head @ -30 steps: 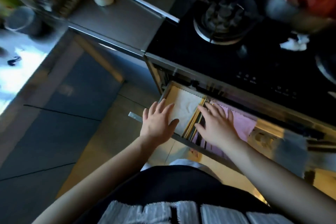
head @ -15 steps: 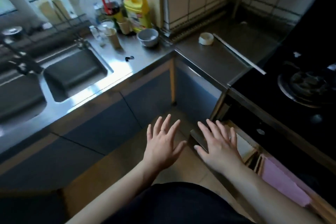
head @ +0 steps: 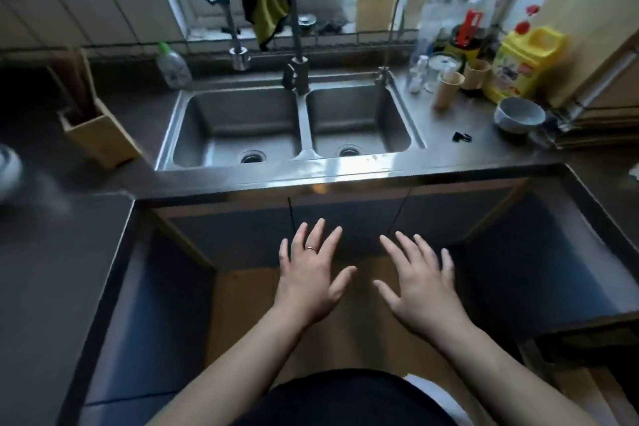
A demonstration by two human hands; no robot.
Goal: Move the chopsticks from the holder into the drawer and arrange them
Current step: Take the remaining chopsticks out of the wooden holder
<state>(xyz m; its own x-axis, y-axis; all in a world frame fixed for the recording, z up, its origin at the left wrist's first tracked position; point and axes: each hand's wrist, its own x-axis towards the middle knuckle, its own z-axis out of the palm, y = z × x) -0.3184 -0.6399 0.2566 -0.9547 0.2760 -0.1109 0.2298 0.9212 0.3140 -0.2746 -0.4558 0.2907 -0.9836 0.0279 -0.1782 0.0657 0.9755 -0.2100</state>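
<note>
A wooden holder (head: 100, 138) stands on the dark counter at the far left. Long brown sticks, blurred, that look like chopsticks (head: 74, 76) rise from it. My left hand (head: 311, 284), with a ring on one finger, and my right hand (head: 420, 290) hover side by side, palms down and fingers spread, holding nothing. They are in front of the cabinet below the sink, well to the right of the holder and lower. At the lower right edge, a dark opening (head: 587, 342) under the counter may be the drawer; I cannot tell.
A steel double sink (head: 297, 149) lies straight ahead with two faucets and a green cloth (head: 268, 3) hung over one. Bottles, cups, a yellow jug (head: 525, 62) and a grey bowl (head: 518, 114) crowd the right counter. Counters flank me on both sides.
The view has swung left from the open drawer under the stove to the sink. Both hands have come off the drawer and now hover, fingers spread, in front of the sink cabinet.
</note>
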